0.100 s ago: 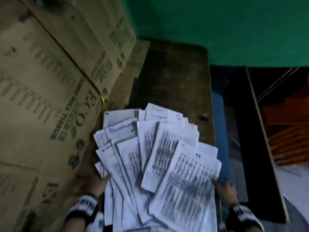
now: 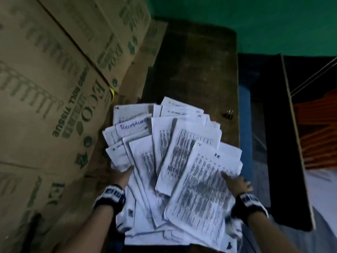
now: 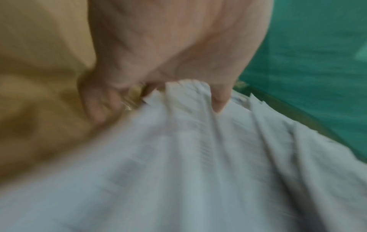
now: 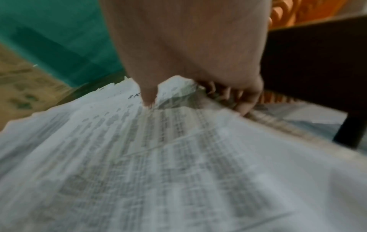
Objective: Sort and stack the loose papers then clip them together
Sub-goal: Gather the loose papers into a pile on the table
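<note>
A fanned pile of loose printed papers (image 2: 182, 161) lies on the near end of a dark wooden table (image 2: 197, 70). My left hand (image 2: 127, 172) grips the pile's left edge. In the left wrist view the left hand (image 3: 157, 100) has its thumb on top of the papers (image 3: 198, 157) and its fingers curled under them. My right hand (image 2: 237, 181) grips the right edge. In the right wrist view the right hand (image 4: 196, 100) has its thumb pressed on the top sheet (image 4: 158, 157) and its fingers beneath. A small binder clip (image 2: 230, 114) lies on the table beyond the pile, near the right edge.
Large cardboard boxes (image 2: 54, 88) lean close along the table's left side. A green wall (image 2: 237, 19) stands behind the table. Right of the table edge there is a drop to a blue surface (image 2: 244, 106) and a dark framed panel (image 2: 273, 143).
Both hands have slid a little farther forward along the sides of the pile, the left one pushing inward. The sheets sit slightly closer together.
</note>
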Motion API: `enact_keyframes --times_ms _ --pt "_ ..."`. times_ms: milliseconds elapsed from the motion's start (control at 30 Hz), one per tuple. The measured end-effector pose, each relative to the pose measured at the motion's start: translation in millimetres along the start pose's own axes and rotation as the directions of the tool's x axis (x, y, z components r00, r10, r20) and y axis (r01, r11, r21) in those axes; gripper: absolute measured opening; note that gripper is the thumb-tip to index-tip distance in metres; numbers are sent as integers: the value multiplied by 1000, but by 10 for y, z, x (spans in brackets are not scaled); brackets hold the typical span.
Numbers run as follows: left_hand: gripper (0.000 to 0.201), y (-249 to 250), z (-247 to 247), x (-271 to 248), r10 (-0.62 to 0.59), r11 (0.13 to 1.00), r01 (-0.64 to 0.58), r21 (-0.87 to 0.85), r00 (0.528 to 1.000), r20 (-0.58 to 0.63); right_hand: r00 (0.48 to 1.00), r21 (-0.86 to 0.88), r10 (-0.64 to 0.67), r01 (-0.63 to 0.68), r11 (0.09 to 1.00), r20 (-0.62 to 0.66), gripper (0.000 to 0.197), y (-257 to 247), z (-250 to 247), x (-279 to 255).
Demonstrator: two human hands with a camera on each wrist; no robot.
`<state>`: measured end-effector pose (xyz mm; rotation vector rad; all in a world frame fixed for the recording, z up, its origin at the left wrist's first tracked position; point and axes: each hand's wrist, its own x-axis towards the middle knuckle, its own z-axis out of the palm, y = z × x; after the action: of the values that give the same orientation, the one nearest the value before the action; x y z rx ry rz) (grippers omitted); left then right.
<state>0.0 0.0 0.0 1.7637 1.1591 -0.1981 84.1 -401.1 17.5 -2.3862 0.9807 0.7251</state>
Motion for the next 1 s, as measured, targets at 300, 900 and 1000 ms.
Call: enact_keyframes --times_ms 300,900,1000 --pt "111 289 225 -213 -182 980 182 78 983 -15 999 71 43 -44 997 21 100 -298 425 -107" --pt "44 151 147 -160 -127 983 144 -111 980 150 971 308 -151 88 947 186 92 -310 146 -44" --pt "54 215 271 -299 -57 998 60 -24 992 116 958 366 -128 26 930 258 93 -328 56 -32"
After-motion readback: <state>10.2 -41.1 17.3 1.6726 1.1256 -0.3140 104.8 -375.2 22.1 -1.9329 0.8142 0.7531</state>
